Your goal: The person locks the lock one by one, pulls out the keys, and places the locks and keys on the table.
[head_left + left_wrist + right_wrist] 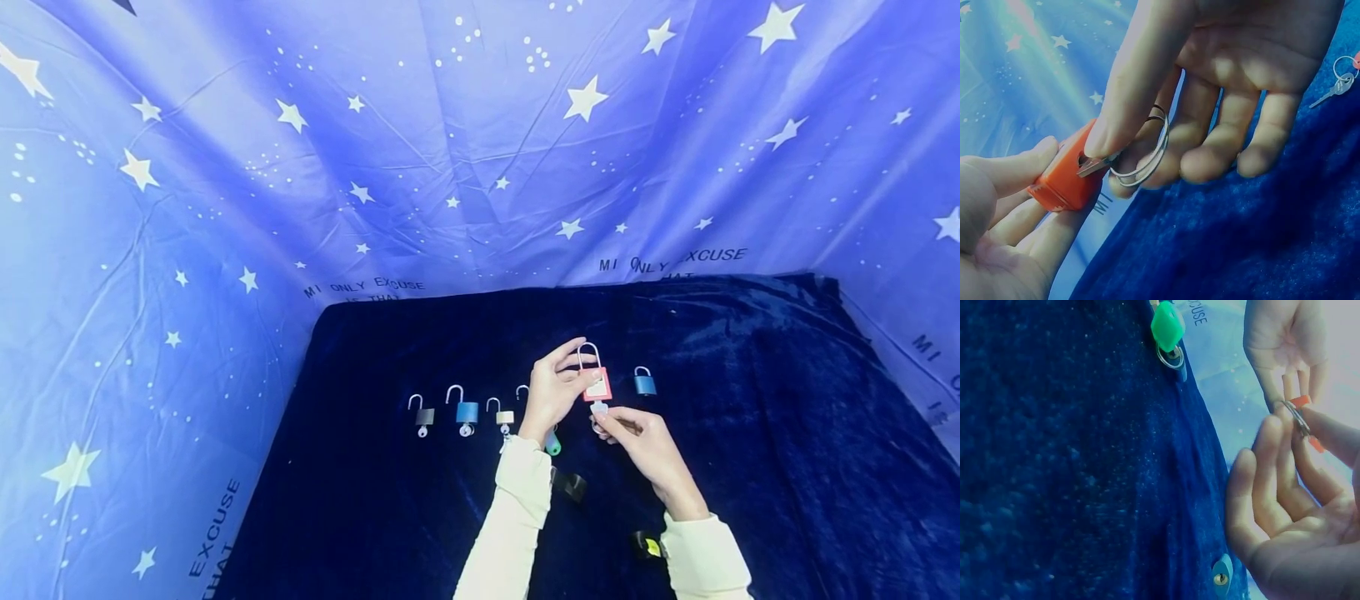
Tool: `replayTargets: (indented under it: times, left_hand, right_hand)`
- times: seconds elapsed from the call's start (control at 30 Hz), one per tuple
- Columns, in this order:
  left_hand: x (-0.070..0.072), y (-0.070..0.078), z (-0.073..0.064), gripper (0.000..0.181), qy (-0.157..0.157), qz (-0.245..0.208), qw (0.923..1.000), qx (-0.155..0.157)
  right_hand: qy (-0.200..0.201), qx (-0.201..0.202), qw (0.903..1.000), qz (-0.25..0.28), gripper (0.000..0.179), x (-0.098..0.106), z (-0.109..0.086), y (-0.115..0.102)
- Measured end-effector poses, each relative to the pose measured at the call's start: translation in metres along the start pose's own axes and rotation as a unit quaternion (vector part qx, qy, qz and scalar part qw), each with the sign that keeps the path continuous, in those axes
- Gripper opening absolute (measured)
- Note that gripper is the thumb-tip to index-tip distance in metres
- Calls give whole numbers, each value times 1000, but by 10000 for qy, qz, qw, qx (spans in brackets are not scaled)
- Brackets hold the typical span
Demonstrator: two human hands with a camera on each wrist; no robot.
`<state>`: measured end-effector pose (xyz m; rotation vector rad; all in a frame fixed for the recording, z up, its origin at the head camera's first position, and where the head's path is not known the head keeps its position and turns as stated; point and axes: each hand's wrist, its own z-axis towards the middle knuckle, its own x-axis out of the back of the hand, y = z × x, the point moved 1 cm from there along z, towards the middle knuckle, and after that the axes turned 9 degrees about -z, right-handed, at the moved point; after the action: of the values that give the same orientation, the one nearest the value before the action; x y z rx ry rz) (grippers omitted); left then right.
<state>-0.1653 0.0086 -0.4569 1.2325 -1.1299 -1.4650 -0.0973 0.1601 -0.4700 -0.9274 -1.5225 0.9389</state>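
Observation:
My left hand (553, 396) holds a red padlock (596, 385) by its body, with its metal shackle pointing up in the head view. Below it, my right hand (643, 446) pinches a key (1093, 166) between thumb and fingers. The key's tip meets the underside of the padlock (1069, 172) at the keyhole; how deep it sits is hidden by the thumb. Metal rings (1159, 153) hang from the key beside the right fingers. In the right wrist view, the rings (1297, 419) cover part of the padlock.
Left of the hands lie several padlocks with raised shackles, among them a dark one (425, 417), a blue one (467, 412) and a brass one (505, 417). A green tag (553, 445) shows by the left wrist. Another blue padlock (645, 383) lies to the right on the dark blue cloth (787, 467).

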Motion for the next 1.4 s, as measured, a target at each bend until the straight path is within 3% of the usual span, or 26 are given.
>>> replayTargets:
  times: [0.2, 0.73, 1.4]
  left_hand:
    - [-2, -1, 0, 55, 22, -24, 10000, 68]
    - [-14, -5, -3, 52, 239, -220, 9992, 213]
    - [-24, -13, -1, 51, 276, -450, 9981, 316]
  right_hand:
    - [246, -394, 9989, -106, 36, -1, -2, 3]
    - [448, -760, 9959, -189, 30, 3, -10, -3]
    - [820, -722, 9934, -337, 25, 7, -17, -2]
